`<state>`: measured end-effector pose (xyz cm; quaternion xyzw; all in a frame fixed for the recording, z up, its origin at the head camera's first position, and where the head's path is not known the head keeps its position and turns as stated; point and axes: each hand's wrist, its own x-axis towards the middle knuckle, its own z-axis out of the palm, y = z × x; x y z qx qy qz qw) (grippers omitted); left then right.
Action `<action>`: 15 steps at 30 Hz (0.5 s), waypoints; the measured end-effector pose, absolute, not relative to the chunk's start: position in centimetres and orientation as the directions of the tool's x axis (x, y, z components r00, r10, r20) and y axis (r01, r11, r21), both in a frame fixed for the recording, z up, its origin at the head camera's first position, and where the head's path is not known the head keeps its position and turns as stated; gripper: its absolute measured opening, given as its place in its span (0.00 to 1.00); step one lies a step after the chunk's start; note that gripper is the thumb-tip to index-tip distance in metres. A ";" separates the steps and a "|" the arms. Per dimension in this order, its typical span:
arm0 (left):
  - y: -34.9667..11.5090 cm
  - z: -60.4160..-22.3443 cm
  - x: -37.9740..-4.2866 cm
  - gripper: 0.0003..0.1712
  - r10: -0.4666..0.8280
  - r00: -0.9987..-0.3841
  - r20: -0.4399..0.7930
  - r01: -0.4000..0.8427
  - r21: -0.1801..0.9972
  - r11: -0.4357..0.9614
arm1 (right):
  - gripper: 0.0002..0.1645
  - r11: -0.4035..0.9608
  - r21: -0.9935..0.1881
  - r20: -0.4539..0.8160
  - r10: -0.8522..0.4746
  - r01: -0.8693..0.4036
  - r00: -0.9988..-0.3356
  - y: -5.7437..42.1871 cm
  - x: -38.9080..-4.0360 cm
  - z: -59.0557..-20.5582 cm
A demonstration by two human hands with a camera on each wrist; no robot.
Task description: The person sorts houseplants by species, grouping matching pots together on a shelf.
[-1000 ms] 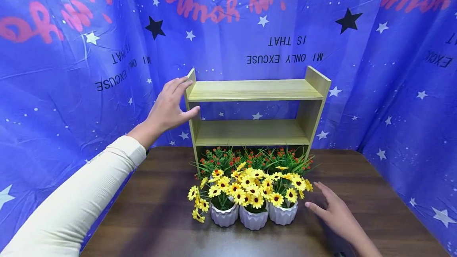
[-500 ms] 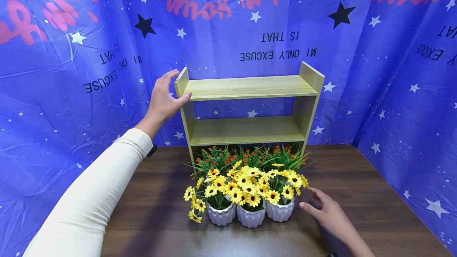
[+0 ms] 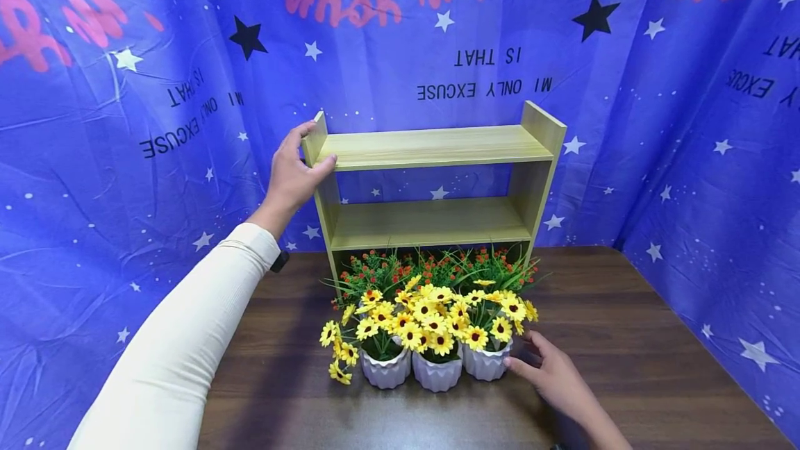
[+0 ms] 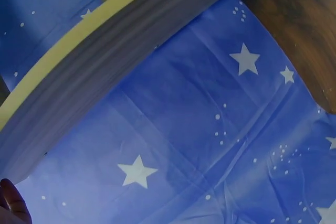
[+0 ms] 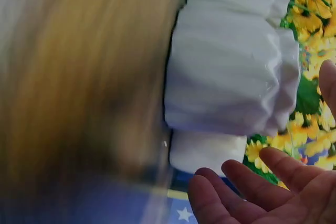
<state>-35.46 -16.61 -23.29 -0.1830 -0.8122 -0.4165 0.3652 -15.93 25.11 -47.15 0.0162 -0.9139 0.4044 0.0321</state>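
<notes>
My left hand holds the left side panel of a pale wooden shelf rack near its top, thumb across the front edge and fingers on the outer side. Only a fingertip shows beside that panel in the left wrist view. Beside the right-hand white pot of yellow daisy-like flowers is my right hand, thumb by the pot's wall. Its fingers are spread in the right wrist view, with a gap between them and the near fluted pot.
A middle pot and a left pot of yellow flowers complete the front row. Red-flowered green plants stand behind them, before the rack's lower part. A blue starry curtain surrounds the brown table.
My left hand has come onto the rack's left panel from beside it. My right hand has moved left, up to the right-hand pot. The head view has shifted slightly.
</notes>
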 end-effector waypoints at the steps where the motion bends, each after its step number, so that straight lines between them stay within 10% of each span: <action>1: -16.5 -23.4 -35.5 0.37 -0.021 -0.668 0.744 0.598 0.554 0.580 | 0.38 0.665 -0.745 0.074 0.000 -0.055 -0.997 24.9 -16.0 -47.2; 15: -15.8 -24.7 -36.3 0.36 -0.096 -0.669 0.737 0.637 0.635 0.436 | 0.46 0.611 -0.791 0.047 0.059 -0.001 -0.997 22.6 -16.0 -48.4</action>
